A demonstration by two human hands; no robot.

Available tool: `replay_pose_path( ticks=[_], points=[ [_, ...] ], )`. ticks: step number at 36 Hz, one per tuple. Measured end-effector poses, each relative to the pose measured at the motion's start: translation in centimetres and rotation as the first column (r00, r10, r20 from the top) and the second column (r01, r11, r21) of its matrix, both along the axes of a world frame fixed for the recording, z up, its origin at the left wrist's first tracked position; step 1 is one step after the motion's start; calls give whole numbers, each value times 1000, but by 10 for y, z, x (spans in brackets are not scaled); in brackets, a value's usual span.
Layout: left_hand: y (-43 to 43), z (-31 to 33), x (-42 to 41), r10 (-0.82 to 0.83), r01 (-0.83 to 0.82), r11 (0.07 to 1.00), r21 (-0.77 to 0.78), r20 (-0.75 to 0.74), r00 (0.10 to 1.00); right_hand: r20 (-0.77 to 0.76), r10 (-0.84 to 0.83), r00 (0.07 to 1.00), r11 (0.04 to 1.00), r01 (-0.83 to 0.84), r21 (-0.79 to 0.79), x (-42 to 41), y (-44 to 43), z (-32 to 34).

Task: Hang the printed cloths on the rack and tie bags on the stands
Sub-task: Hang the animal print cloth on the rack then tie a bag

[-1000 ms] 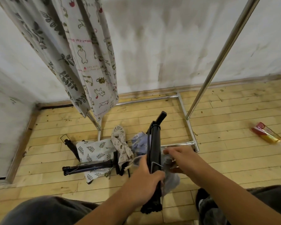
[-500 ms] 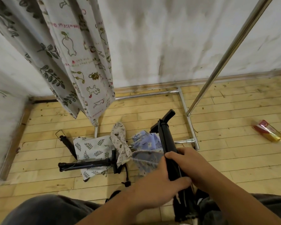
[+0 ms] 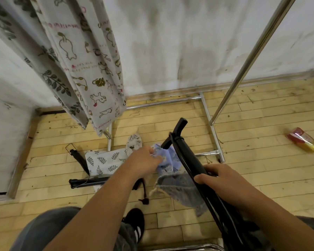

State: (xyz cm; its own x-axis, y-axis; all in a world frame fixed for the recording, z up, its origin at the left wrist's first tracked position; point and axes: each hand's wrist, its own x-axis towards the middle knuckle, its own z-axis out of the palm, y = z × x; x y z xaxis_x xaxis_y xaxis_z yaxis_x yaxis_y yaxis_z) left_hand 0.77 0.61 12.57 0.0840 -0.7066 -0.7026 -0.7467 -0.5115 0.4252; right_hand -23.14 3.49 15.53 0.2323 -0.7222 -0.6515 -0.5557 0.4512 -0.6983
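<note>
My right hand grips a folded black stand that slants up from the lower right. A light blue printed bag hangs against the stand, and my left hand pinches its upper edge. On the floor lies a second black stand with a leaf-print bag and a small animal-print bag on it. Two printed cloths hang from the metal rack at upper left.
The rack's chrome base frame lies on the wooden floor against the white wall. A red and yellow wrapper sits on the floor at right. My knees and a black shoe fill the bottom edge.
The stand has tilted from upright to slanting right. My left hand let go of the stand and moved up to the blue bag; my right hand took over the grip on the stand.
</note>
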Motion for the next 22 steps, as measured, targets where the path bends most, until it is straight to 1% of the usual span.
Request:
replay_pose_path(
  ticks=[3, 5, 10, 13, 17, 19, 22],
  points=[
    [1, -14, 0, 0, 0, 1000, 17, -3, 1000, 24, 86, 996, 995, -85, -47, -2, 0, 5],
    [1, -24, 3, 16, -16, 1000, -5, 5, 1000, 30, 134, 990, 989, -132, -74, -4, 0, 8],
    [1, -44, 17, 184, -175, 978, -113, 68, 981, 100, 194, 976, 975, -181, -128, -2, 1, 21],
    [-1, -47, 20, 238, -225, 960, -165, 58, 970, 129, 221, 967, 965, -198, -172, -3, 0, 30],
    [-2, -46, 23, 256, -262, 920, -290, -59, 965, 184, 234, 955, 956, -192, -222, -4, -1, 40],
    [-3, -46, 24, 276, -294, 902, -315, -101, 956, 222, 233, 947, 958, -183, -221, -5, 0, 43],
    [-8, -45, 25, 354, -400, 846, -354, -189, 916, 292, 230, 928, 963, -174, -205, -7, 0, 45]
  ],
)
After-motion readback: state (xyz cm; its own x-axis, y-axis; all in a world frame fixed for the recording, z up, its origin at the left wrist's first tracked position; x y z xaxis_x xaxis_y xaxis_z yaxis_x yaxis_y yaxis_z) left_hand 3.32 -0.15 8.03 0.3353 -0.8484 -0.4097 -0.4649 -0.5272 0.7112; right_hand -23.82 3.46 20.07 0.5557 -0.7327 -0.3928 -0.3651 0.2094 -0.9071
